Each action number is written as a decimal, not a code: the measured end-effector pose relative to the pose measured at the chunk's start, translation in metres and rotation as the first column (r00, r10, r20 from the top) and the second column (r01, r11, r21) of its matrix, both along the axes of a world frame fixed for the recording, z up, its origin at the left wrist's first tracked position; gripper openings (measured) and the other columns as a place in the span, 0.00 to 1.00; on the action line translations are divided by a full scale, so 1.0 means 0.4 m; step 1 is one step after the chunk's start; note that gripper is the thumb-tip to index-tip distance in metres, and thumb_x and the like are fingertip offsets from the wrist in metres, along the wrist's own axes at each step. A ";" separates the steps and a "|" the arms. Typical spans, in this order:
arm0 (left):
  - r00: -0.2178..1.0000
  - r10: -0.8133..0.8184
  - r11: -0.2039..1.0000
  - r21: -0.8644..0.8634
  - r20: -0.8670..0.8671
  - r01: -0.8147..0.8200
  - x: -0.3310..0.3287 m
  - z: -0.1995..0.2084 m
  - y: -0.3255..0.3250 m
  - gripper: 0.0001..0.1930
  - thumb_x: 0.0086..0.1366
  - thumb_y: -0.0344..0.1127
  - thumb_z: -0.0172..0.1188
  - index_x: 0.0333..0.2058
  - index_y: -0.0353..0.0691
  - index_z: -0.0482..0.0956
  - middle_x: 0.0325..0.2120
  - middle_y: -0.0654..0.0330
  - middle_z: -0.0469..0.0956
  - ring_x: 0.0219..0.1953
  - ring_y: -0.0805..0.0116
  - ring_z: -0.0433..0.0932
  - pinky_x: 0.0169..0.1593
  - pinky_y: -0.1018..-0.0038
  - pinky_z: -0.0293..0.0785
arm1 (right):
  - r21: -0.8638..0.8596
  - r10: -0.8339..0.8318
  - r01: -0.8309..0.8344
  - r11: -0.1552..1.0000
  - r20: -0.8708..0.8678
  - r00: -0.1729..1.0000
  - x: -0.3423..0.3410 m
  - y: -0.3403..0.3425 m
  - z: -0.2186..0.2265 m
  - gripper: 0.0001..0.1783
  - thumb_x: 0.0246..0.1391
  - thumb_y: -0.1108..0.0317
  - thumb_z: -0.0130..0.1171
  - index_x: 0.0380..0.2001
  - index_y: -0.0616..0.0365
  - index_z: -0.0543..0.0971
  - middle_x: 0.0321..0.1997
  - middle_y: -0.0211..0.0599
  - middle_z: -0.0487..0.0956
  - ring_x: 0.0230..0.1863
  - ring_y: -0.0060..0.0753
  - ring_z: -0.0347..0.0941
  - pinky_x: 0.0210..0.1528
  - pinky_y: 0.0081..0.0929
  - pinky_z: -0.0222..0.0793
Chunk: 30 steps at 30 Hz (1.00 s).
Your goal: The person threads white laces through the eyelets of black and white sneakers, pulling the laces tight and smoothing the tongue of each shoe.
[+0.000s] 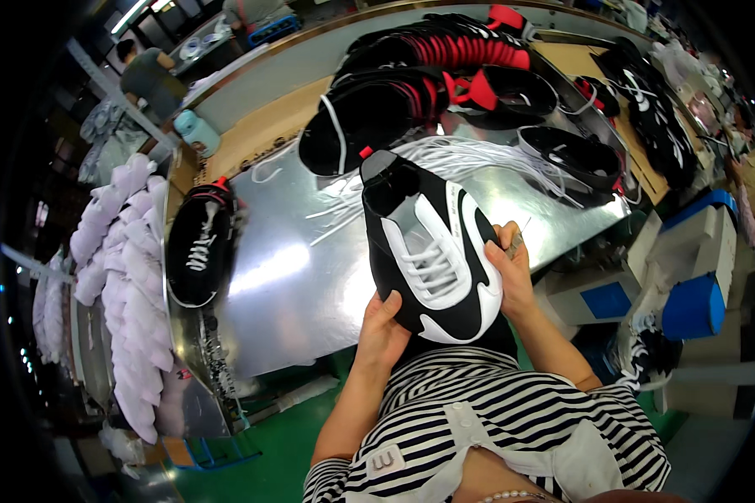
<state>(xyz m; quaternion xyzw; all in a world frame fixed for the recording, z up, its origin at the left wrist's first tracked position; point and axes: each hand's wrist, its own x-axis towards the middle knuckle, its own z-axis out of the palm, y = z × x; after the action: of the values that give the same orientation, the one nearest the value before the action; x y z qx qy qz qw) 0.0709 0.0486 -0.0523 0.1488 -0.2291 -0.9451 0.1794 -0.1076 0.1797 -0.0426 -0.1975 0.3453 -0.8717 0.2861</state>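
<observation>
Between my hands is a black-and-white shoe upper point(432, 243), its rounded toe toward me and its opening away. White laces point(432, 270) cross its front in several rows, and a small red tab stands at its heel end. My left hand point(384, 329) grips the left edge near the toe, thumb on top. My right hand point(512, 272) holds the right edge. A small thin metal tool point(514, 245) sticks out at its fingers; its exact kind is unclear. Behind the upper, a bundle of loose white laces point(478, 159) lies on the metal table point(285, 293).
Many black-and-red shoe uppers point(369, 117) stand nested along the table's back. Another dark upper point(200, 247) lies at the left edge, by a pile of pale pieces point(126, 268). A light-blue bottle point(195, 130) stands far left. A machine with blue parts point(692, 306) is at right.
</observation>
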 end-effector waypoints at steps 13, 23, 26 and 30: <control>0.258 0.960 -0.195 -0.407 0.107 0.893 0.276 0.272 -0.502 0.14 0.57 0.27 0.58 0.43 0.37 0.81 0.37 0.50 0.76 0.38 0.47 0.79 0.40 0.56 0.75 | 0.647 0.396 -0.189 0.738 -0.189 0.899 0.006 -0.121 -0.048 0.06 0.65 0.68 0.54 0.34 0.55 0.69 0.24 0.27 0.75 0.20 0.11 0.62 0.22 0.13 0.57; 0.342 0.938 -0.327 -0.455 -0.052 0.829 0.102 0.004 -0.894 0.26 0.53 0.30 0.64 0.53 0.36 0.73 0.42 0.49 0.72 0.43 0.48 0.76 0.43 0.57 0.74 | 0.794 0.355 -0.009 0.608 -0.262 0.897 -0.040 -0.113 -0.011 0.08 0.61 0.66 0.60 0.32 0.56 0.72 0.25 0.24 0.76 0.24 0.12 0.66 0.26 0.14 0.60; 0.607 0.781 -0.525 -0.678 -0.144 0.514 -0.019 0.042 -0.760 0.26 0.56 0.37 0.67 0.51 0.34 0.72 0.42 0.47 0.72 0.43 0.49 0.74 0.46 0.59 0.72 | 0.763 0.265 0.024 0.646 -0.254 0.930 -0.061 -0.092 -0.047 0.08 0.60 0.67 0.60 0.32 0.57 0.73 0.26 0.25 0.77 0.26 0.13 0.69 0.28 0.15 0.63; 0.694 0.669 -0.516 -0.838 -0.266 0.176 -0.245 0.039 -0.710 0.20 0.60 0.41 0.65 0.46 0.32 0.77 0.36 0.49 0.75 0.37 0.54 0.76 0.43 0.64 0.73 | 0.806 0.313 0.117 0.580 -0.353 0.882 -0.046 -0.110 -0.024 0.08 0.60 0.66 0.61 0.32 0.58 0.73 0.25 0.27 0.77 0.26 0.16 0.70 0.29 0.18 0.65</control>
<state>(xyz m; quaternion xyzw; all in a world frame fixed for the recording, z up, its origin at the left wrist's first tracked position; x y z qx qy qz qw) -0.0272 -0.2355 -0.0366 0.2264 -0.8727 -0.1172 0.4163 -0.1261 0.1358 -0.0521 -0.2647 0.7486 -0.5268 0.3033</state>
